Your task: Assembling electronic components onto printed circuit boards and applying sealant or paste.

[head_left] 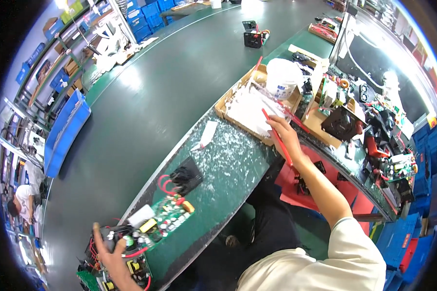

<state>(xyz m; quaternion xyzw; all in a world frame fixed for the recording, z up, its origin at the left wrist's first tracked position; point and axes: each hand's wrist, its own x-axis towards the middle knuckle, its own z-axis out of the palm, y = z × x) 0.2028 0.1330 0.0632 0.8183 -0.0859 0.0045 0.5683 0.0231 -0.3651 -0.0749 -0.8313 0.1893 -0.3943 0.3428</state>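
My right hand (285, 138) is closed around a long thin red stick (279, 140), whose upper end reaches over a shallow cardboard tray (223, 107) of white material (250, 107). I cannot make out a tool head on the stick. At the lower left, my left hand (109, 254) has its thumb and index finger spread over a cluster of circuit boards and black parts (114, 235); whether it touches them is unclear. Beside it lies a green circuit board (167, 218) with white and yellow components, joined by red wires to a black part (187, 175).
A white bucket (280, 77) stands in the tray. White smears and a white tag (208, 135) lie on the green bench (228, 182). Beyond it runs a dark belt (136, 116) carrying a black unit (253, 39). Electronic parts crowd the right-hand bench; another person (24, 201) is far left.
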